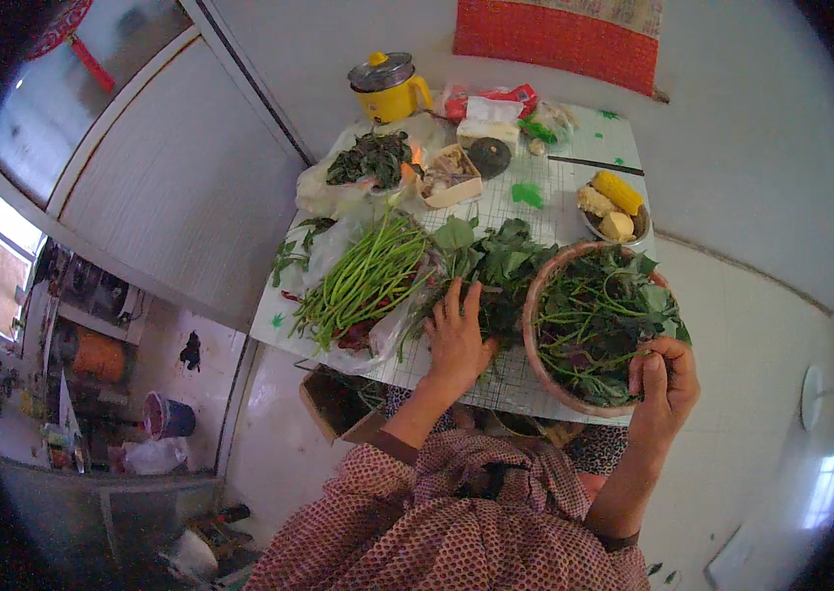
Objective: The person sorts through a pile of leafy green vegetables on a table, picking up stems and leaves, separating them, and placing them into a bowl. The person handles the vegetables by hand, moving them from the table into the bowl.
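Observation:
My left hand [455,336] lies on a pile of loose green leaves [513,255] near the table's front edge. Its fingers are spread, and I see nothing gripped in them. At the right, my right hand [666,380] pinches a thin green stem between thumb and forefinger, over the near right rim of a round basket [531,325]. Leafy greens with long stems [590,318] fill that basket. To the left of my left hand, a bundle of bare green stems [369,277] rests on a clear plastic bag [387,347]. Dark reddish scraps show beneath the stems.
Behind are dark wilted leaves [369,159] on plastic, a small open box [454,181], a tissue pack [489,131] and a yellow electric pot [391,92]. A bowl [642,229] with corn stands at the right. An open cardboard box [335,406] sits below the table's front left.

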{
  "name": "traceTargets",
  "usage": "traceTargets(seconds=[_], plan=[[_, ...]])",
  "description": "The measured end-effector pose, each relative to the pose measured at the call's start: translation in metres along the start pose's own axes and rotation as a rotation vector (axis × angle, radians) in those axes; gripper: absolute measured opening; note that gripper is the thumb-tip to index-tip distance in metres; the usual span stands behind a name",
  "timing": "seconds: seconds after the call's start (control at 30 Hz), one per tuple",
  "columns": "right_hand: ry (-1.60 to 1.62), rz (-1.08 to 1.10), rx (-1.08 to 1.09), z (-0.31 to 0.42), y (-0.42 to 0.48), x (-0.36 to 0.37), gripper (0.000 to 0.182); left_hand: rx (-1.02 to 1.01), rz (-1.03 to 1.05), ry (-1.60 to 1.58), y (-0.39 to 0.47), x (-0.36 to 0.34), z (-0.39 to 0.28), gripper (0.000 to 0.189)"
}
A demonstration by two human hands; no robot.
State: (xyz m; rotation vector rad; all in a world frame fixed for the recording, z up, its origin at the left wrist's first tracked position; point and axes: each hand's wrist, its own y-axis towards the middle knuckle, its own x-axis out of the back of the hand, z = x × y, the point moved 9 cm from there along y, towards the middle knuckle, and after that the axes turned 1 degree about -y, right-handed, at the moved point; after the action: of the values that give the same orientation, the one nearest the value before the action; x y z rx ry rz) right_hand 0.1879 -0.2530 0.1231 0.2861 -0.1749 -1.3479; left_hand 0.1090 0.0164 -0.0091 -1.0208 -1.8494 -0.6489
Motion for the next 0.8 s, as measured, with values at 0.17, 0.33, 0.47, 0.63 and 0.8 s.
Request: traceTargets(seconds=[0.17, 0.33, 0.47, 0.63, 0.8], plan=[[0.01, -0.001, -0.005, -0.007, -0.001, 0.004, 0.014, 0.094, -0.055, -0.342, 0.02, -0.004, 0.02, 0.08], [-0.006, -0.021, -0.015, -0.007, -0.002, 0.011, 0.013, -0.122, -0.306, -0.233, 0.02, 0.049, -0.007, 0.072], [0.033, -0.022, -0.022, -0.008, -0.002, 0.011, 0.013, -0.299, -0.415, 0.217, 0.008, 0.061, -0.031, 0.068], [0.03, -0.01, -0.043, -0.013, -0.005, 0.009, 0.015, -0.422, -0.186, 0.359, -0.02, 0.001, -0.026, 0.069], [0.017, -0.039, -0.031, -0.014, -0.004, 0.013, 0.015, -0.413, -0.098, -0.187, -0.03, 0.033, -0.025, 0.056]])
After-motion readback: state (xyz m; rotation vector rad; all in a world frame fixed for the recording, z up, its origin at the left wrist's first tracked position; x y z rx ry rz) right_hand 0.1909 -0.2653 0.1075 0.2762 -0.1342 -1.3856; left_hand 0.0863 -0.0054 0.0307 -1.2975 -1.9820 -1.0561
